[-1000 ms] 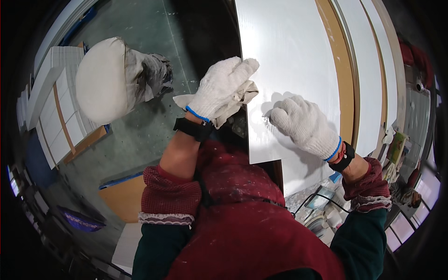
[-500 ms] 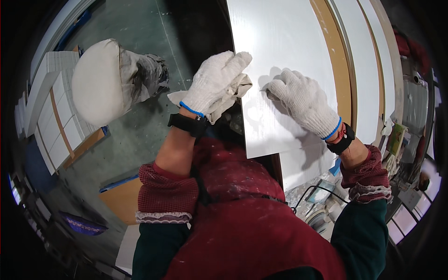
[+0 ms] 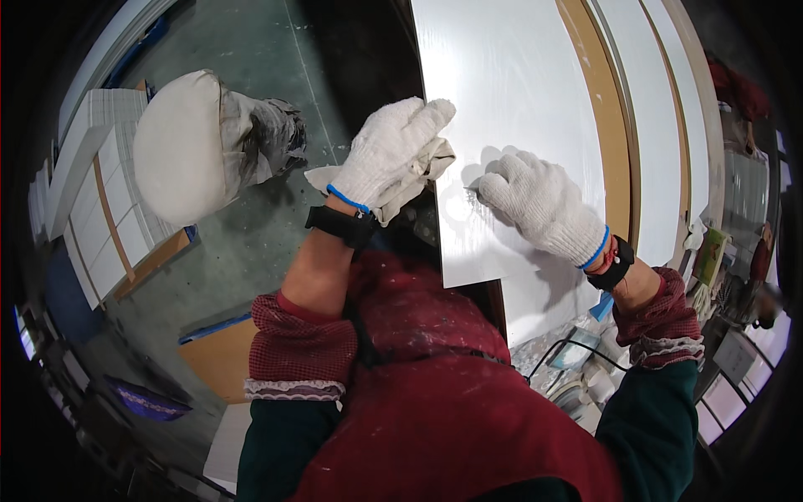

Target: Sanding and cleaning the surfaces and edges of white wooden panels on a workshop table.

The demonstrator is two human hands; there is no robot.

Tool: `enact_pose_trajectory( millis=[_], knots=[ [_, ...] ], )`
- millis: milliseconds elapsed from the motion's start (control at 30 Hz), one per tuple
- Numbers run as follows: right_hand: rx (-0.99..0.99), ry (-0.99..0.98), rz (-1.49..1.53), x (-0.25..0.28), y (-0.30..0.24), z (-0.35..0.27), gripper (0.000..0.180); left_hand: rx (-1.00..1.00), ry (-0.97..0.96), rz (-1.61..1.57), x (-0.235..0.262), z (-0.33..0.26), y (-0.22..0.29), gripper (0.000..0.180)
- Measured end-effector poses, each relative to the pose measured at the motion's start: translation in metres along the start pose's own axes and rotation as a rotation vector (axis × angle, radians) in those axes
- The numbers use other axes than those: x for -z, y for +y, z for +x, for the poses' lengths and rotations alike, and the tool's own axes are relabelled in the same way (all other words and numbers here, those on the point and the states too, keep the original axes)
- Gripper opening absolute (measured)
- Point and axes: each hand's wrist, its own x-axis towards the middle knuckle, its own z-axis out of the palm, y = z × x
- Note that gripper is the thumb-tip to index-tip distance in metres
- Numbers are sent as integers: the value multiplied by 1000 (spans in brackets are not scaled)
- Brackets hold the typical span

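The left hand (image 3: pixel 391 155), in a white knit glove, presses a crumpled pale cloth (image 3: pixel 416 177) under its palm; its grip is pressed together on the cloth, fingers stretched onto the left edge of the glossy white panel (image 3: pixel 510 92). Just to its right, the right hand (image 3: pixel 539 205), gloved alike, lies flat with fingers spread on the same panel, grasping nothing. Well left of both, a round white padded stool (image 3: pixel 180 146) stands on the green floor (image 3: pixel 251 243).
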Motion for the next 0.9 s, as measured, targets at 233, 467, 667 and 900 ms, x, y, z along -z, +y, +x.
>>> enact_pose_trajectory(
  millis=[233, 467, 667, 900],
  knots=[
    [-175, -62, -51, 2, 10, 15, 14, 59, -14, -29, 1, -4, 3, 54],
    [-144, -244, 68, 7, 1, 8, 16, 41, -5, -83, 1, -7, 5, 51],
    [-45, -135, 4, -1, -8, -8, 21, 152, -56, -214, -4, -11, 21, 48],
    [-22, -60, 56, 1, -9, -10, 19, 43, -39, -164, 1, -11, 13, 46]
  ],
)
